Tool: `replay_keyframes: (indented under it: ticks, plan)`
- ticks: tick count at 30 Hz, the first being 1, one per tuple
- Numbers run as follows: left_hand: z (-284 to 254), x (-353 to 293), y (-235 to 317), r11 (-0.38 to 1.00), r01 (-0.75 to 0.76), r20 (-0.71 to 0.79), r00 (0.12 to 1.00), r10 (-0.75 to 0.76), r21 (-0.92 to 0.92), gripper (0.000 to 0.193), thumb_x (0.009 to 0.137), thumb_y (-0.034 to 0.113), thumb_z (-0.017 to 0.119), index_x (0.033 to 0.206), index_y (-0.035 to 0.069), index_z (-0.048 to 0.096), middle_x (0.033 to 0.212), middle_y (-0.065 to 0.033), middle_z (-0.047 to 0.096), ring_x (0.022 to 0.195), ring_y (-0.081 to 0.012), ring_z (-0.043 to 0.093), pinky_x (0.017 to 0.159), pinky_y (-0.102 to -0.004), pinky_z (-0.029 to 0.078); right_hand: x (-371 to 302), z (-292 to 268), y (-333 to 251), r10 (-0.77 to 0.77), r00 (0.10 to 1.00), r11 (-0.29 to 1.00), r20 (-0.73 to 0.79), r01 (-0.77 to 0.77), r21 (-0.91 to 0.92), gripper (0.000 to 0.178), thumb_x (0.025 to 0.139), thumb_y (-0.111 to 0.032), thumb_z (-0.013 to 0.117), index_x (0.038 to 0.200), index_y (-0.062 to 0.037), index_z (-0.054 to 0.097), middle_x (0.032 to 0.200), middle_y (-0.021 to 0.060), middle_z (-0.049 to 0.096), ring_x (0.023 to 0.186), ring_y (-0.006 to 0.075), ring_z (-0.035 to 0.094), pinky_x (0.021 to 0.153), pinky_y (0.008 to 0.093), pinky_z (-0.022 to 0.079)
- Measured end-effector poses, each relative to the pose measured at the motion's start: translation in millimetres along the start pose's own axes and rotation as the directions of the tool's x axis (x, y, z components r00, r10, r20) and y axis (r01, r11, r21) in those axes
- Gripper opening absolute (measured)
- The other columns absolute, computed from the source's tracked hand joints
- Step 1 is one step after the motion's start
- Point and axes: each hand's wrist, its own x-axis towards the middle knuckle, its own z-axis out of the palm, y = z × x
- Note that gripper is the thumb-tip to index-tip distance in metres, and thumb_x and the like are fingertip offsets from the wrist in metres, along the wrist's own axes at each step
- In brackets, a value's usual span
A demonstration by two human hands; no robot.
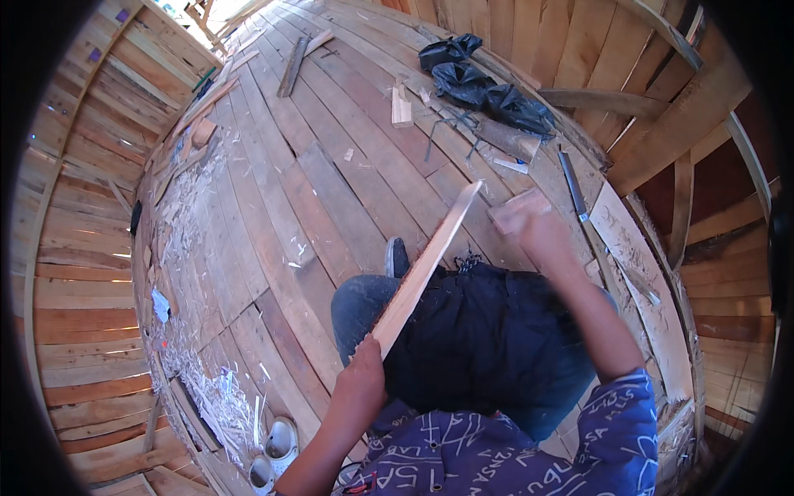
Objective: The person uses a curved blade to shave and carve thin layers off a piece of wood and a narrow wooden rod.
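In my left hand point(362, 374) is the near end of a long, narrow wooden strip point(420, 281), my fingers closed around it. The strip slants up and away across my lap, and rough dark bark runs along its left edge. My right hand point(546, 240) is smeared by motion beyond my right knee, so its fingers cannot be made out. Right by it lies a short reddish wooden block point(511, 212) on the floor; whether they touch is unclear. A dark cloth point(471, 331) covers my lap.
Black plastic bags point(463, 80) lie at the far right beside a short log point(509, 140). A dark-handled long tool point(572, 186) rests on the right, near a pale board point(637, 264). Wood shavings point(219, 405) litter the left side. Two pale rounded objects point(282, 438) stand at lower left.
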Motion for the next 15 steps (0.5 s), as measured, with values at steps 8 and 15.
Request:
replay_keyframes:
  ticks: [8, 15]
  plan:
    - [5, 6, 9, 0.995, -0.076, -0.071, 0.994, 0.081, 0.068, 0.048, 0.080, -0.007, 0.052, 0.126, -0.013, 0.042, 0.129, -0.0371, 0.051, 0.113, -0.0461, 0.060, 0.090, -0.0480, 0.054, -14, -19, 73, 0.241, 0.969, 0.881, 0.054, -0.242, 0.407, 0.061, 0.091, -0.058, 0.058, 0.081, 0.0015, 0.067, 0.076, 0.0267, 0.065, 0.076, 0.0448, 0.065, 0.073, 0.0494, 0.051]
    - [6, 2, 3, 0.999, -0.038, -0.067, 0.997, 0.040, 0.027, 0.049, 0.080, -0.006, 0.053, 0.127, -0.011, 0.042, 0.123, -0.0365, 0.055, 0.106, -0.0475, 0.062, 0.086, -0.0483, 0.054, -56, 17, -39, -0.392, 0.913, 0.888, 0.113, 0.342, 0.308, 0.050, 0.089, -0.052, 0.063, 0.079, -0.0038, 0.069, 0.072, 0.0232, 0.066, 0.075, 0.0429, 0.067, 0.071, 0.0483, 0.053]
